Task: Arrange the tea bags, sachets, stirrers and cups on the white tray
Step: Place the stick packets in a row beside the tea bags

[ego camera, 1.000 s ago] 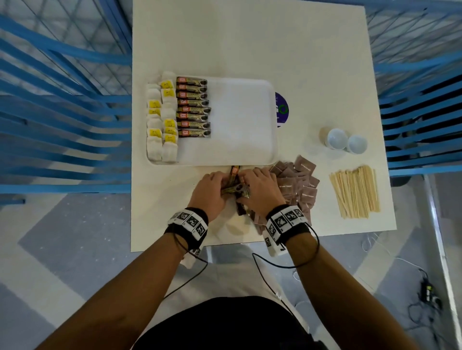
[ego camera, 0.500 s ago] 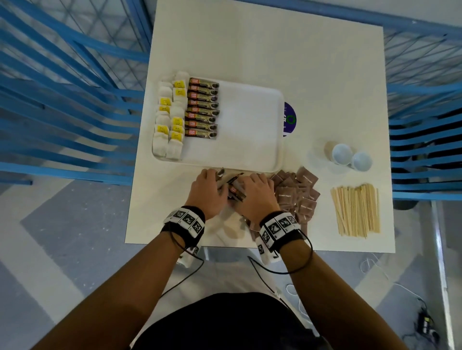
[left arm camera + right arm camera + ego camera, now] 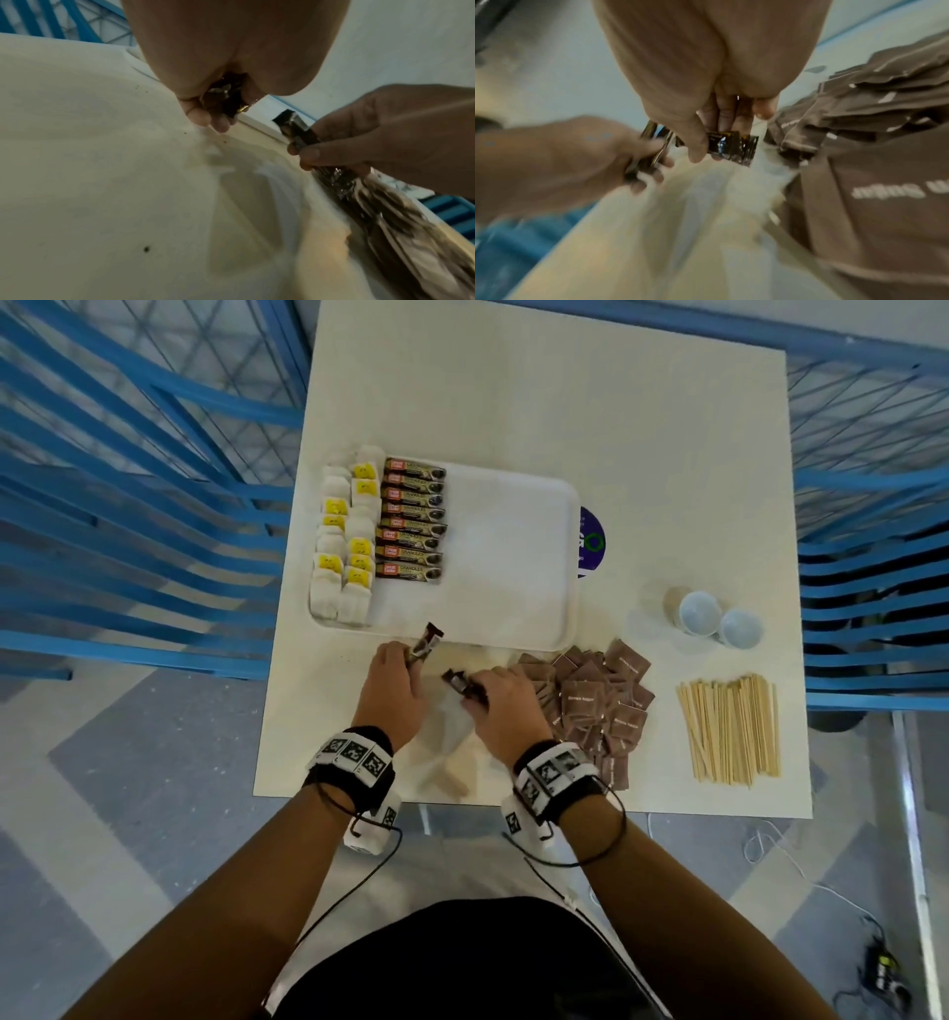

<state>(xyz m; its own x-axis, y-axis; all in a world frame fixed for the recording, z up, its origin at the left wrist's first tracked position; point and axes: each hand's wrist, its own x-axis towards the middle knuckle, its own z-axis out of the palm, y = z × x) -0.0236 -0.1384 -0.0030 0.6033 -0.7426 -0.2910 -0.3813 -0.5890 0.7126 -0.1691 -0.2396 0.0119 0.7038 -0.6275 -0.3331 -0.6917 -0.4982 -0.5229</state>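
The white tray [image 3: 513,567] holds tea bags [image 3: 341,546] along its left edge and a column of dark coffee sachets [image 3: 411,521] beside them. Just below the tray's near rim, my left hand [image 3: 395,680] grips a dark coffee sachet [image 3: 426,642] that sticks up toward the tray; the same sachet [image 3: 226,97] shows between its fingers in the left wrist view. My right hand [image 3: 503,706] pinches another dark coffee sachet [image 3: 459,683], seen as a dark sachet [image 3: 731,146] under its thumb. Brown sugar sachets [image 3: 590,701], wooden stirrers [image 3: 729,729] and two white cups [image 3: 716,618] lie right of the hands.
A purple round sticker [image 3: 590,541] peeks out from under the tray's right edge. The white table [image 3: 565,392] is bordered by blue railings [image 3: 128,516] on both sides. The near table edge runs just under my wrists.
My hands were together over one bundle of sachets; now they have parted, the left moving toward the tray's rim with a sachet and the right keeping another.
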